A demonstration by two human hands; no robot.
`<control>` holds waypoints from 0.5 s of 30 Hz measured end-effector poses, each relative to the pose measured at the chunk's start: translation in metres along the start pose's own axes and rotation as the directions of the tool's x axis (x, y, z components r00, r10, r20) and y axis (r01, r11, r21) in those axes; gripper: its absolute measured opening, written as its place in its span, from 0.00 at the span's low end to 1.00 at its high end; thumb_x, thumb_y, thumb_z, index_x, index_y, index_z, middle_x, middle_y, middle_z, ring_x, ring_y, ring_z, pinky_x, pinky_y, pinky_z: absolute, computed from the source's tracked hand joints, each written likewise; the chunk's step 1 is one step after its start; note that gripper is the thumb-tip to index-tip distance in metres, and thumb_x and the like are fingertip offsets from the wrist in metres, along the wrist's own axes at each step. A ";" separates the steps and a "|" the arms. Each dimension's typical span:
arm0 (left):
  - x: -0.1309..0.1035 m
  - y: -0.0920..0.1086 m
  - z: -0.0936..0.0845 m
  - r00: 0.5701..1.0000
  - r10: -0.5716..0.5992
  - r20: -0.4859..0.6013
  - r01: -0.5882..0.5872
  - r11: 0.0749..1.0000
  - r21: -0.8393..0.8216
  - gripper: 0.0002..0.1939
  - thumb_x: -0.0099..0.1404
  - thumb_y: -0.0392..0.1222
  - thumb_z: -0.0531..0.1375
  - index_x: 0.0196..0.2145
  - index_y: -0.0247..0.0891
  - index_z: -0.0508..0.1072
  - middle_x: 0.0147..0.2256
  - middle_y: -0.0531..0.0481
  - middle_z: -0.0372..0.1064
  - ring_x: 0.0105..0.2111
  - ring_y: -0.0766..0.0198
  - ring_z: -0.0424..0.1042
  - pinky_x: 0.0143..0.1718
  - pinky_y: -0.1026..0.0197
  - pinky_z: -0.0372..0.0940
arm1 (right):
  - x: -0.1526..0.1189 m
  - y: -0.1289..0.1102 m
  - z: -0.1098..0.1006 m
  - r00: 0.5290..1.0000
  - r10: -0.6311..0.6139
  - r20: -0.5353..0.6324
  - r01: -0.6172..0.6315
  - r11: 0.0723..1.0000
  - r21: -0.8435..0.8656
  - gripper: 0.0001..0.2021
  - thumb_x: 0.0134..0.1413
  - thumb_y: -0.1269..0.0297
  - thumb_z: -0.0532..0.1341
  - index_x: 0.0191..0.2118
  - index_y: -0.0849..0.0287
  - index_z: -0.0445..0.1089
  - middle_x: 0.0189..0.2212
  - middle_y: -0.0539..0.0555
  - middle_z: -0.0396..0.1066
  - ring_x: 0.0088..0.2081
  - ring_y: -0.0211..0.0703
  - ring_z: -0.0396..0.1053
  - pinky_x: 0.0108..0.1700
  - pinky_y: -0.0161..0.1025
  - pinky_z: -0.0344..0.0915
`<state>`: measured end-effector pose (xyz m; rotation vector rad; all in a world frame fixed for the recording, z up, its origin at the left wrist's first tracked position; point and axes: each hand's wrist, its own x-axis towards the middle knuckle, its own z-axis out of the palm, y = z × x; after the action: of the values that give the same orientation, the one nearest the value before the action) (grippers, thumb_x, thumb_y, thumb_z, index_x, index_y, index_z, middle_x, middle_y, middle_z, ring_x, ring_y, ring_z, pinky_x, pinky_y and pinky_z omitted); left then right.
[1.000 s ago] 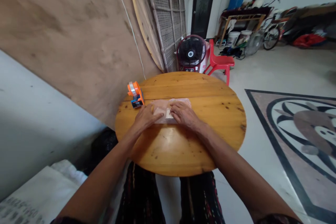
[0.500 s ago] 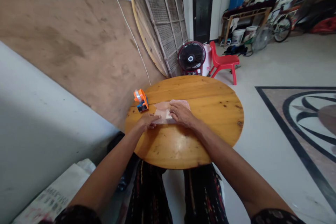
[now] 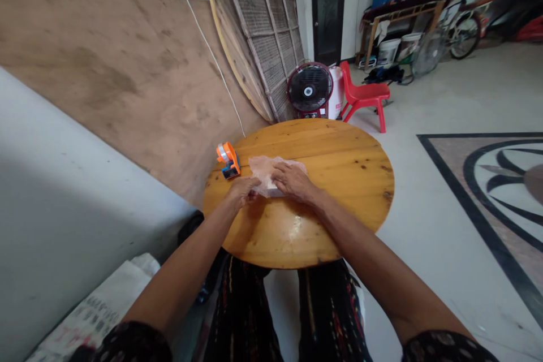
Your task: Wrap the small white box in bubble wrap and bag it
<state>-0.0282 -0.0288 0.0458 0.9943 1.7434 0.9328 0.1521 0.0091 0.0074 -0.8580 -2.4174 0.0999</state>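
Observation:
A pinkish, see-through sheet of what looks like bubble wrap [image 3: 263, 166] lies crumpled on the round wooden table [image 3: 292, 237]. Under or within it is a small white block-like thing [image 3: 275, 192], mostly covered. My left hand [image 3: 245, 189] pinches the wrap's left edge between thumb and fingers. On top of the wrap, to the right, rests my right hand [image 3: 292, 182] with its fingers stretched out over the white thing. An orange and blue tape dispenser [image 3: 229, 160] stands on the table beyond my left hand.
A wall [image 3: 127, 68] runs close along the left. Beyond the table stand a fan [image 3: 309, 90] and a red plastic chair [image 3: 365, 93]. Printed white sacks [image 3: 102, 311] lie low at the left, and my knees are under the table's near edge.
My left hand has lifted the wrap's left edge a little and drawn it inward over the white thing. My right hand stays almost in place. The view has shifted slightly.

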 end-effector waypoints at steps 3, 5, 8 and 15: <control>-0.004 0.005 0.004 1.000 0.024 -0.019 -0.023 0.999 0.024 0.10 0.52 0.38 0.63 0.22 0.37 0.63 0.15 0.58 0.62 0.12 0.73 0.58 0.15 0.69 0.53 | 0.000 -0.001 -0.001 1.000 0.016 0.011 -0.016 1.000 -0.008 0.11 0.60 0.65 0.55 0.44 0.58 0.73 0.54 0.60 0.66 0.57 0.50 0.61 0.59 0.48 0.55; -0.007 0.008 0.009 0.998 0.061 -0.026 -0.060 0.997 0.049 0.10 0.53 0.37 0.62 0.21 0.37 0.62 0.13 0.59 0.60 0.11 0.73 0.57 0.15 0.69 0.51 | 0.000 0.001 0.000 0.999 0.027 0.019 -0.027 1.000 -0.002 0.12 0.60 0.65 0.55 0.44 0.58 0.73 0.55 0.60 0.66 0.57 0.51 0.61 0.58 0.49 0.56; -0.012 0.011 0.017 0.990 0.139 -0.025 -0.136 0.986 0.092 0.10 0.54 0.35 0.60 0.20 0.37 0.62 0.12 0.60 0.57 0.11 0.74 0.56 0.15 0.70 0.49 | 0.001 0.003 0.002 0.999 0.040 0.015 -0.040 0.999 0.016 0.12 0.60 0.64 0.55 0.45 0.58 0.74 0.57 0.61 0.64 0.58 0.52 0.60 0.58 0.50 0.56; -0.018 0.016 0.021 0.970 0.230 0.080 -0.241 0.955 0.175 0.09 0.55 0.35 0.59 0.19 0.35 0.65 0.14 0.57 0.60 0.14 0.73 0.60 0.16 0.70 0.51 | 0.001 0.000 -0.002 0.999 0.042 -0.002 -0.041 0.991 0.124 0.11 0.57 0.67 0.56 0.43 0.59 0.73 0.50 0.60 0.70 0.55 0.49 0.64 0.57 0.47 0.57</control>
<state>-0.0003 -0.0353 0.0591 1.3611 1.7094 0.8907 0.1521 0.0093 0.0101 -0.8508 -2.3617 0.2607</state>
